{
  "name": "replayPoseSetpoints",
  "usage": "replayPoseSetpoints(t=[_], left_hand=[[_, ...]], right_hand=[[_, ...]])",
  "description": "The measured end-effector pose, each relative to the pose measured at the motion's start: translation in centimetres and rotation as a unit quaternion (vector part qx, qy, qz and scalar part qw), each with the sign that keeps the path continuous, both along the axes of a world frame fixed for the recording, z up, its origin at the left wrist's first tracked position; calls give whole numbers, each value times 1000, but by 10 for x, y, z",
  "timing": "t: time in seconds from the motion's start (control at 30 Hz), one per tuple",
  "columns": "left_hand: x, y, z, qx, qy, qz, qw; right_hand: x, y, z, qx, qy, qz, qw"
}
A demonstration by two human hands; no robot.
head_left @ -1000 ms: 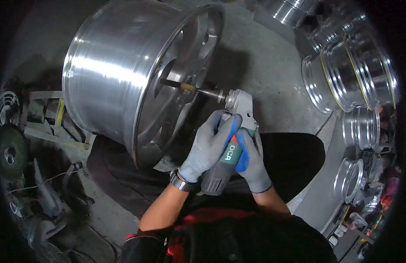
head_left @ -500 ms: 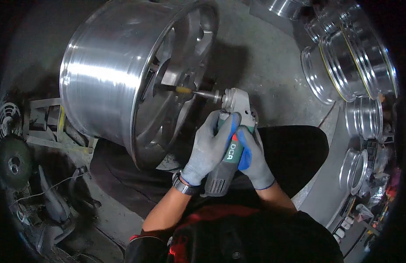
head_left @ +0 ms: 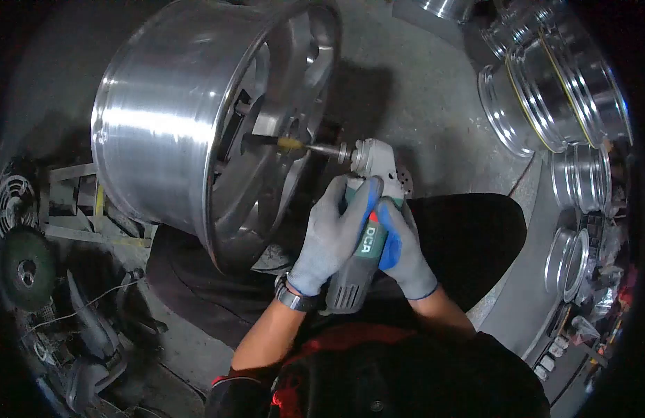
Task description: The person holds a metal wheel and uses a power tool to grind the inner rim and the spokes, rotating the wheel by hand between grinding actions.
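Note:
A green and grey power tool (head_left: 364,247) is held between both gloved hands. My left hand (head_left: 336,233) wraps round its left side, with a watch at the wrist. On the right side of the tool body my right hand (head_left: 404,247) is closed round it, thumb in front. From the tool's metal head a pointed spindle (head_left: 327,150) reaches left, with a yellow and dark bit (head_left: 284,142) at the spokes of a large metal wheel rim (head_left: 162,118). Whether the bit touches the rim is unclear.
Shiny wheel rims (head_left: 545,90) stand at the upper right. Small parts and plastic bags (head_left: 604,299) lie at the right edge. A green disc (head_left: 28,268), a metal frame (head_left: 72,202) and a thin cable (head_left: 86,306) are at the left.
The rim appears slightly further left and the background has shifted a little. Both hands keep their hold on the tool, almost unmoved in view.

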State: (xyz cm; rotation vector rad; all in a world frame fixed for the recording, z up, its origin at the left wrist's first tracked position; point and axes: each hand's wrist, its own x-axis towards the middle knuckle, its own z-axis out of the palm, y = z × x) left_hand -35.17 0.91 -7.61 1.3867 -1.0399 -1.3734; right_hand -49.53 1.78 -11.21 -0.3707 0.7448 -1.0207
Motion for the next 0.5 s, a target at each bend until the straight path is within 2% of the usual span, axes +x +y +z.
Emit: replayPoseSetpoints(t=[0.03,0.27,0.33,0.43,0.5], left_hand=[[2,-4,3,14,-17,-31,999],[4,-13,-3,-7,-6,-29,1000],[-3,-3,-4,1,32,18,999],[0,-4,1,11,10,10,1000],[4,-12,2,14,4,-5,1000]], right_hand=[[1,-3,2,0,0,0,1000],[6,-2,3,-28,20,-28,999],[5,-1,3,-22,9,-23,999],[2,-1,1,-22,12,5,1000],[7,-6,0,-28,5,-33,999]])
